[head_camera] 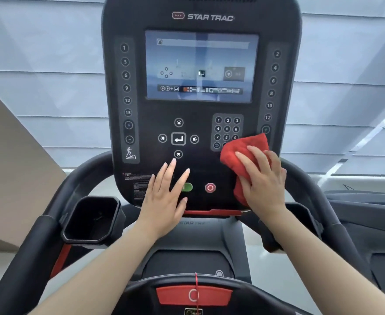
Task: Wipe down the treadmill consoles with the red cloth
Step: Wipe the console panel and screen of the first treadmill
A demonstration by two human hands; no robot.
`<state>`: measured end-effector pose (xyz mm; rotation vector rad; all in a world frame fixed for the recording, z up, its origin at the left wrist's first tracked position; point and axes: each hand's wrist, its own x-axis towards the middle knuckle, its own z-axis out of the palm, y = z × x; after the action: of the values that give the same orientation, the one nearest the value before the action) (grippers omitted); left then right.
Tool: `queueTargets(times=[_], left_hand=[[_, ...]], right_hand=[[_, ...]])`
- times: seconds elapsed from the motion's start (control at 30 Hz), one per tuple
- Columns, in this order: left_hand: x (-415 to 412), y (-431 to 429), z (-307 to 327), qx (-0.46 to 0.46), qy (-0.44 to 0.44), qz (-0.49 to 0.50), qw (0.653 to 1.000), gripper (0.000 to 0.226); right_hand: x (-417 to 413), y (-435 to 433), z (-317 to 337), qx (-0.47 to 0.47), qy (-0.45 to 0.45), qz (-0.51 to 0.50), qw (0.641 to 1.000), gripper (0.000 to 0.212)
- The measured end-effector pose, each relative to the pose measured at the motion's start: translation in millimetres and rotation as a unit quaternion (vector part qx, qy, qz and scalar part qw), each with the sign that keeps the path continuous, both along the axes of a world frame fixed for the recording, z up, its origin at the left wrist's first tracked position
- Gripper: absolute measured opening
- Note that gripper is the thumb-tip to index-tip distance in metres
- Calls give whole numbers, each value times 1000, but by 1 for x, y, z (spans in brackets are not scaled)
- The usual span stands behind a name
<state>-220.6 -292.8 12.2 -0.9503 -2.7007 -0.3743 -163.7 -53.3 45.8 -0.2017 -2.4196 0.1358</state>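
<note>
Two bare hands lie on the black console [200,110]. Right hand [263,183] presses the red cloth [241,153] flat against the console's lower right corner, fingers spread over it rather than closed round it; the cloth covers the bottom edge of the keypad [227,129]. Left hand [164,198] rests open, fingers apart, holding nothing, just below the arrow buttons [178,138] and partly over the green button [188,187]. Between the hands sits the red stop button [210,188].
</note>
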Motion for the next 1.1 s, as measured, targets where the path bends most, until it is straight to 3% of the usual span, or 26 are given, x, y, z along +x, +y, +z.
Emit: queueTargets(times=[0.23, 0.5, 0.77, 0.97, 1.1], left_hand=[[9, 49, 1, -24, 6, -13, 1000, 63], [2, 95, 18, -5, 54, -29, 998, 68], [7, 107, 12, -29, 88, 5, 996, 82], [9, 110, 16, -25, 85, 20, 996, 82], [10, 112, 18, -27, 83, 30, 996, 83]], right_hand=[[55, 14, -65, 43, -36, 37, 998, 50], [33, 47, -15, -86, 22, -49, 995, 40], [60, 39, -62, -159, 9, 26, 987, 42], [24, 68, -3, -202, 97, 57, 973, 39], [-3, 77, 22, -194, 96, 50, 975, 44]])
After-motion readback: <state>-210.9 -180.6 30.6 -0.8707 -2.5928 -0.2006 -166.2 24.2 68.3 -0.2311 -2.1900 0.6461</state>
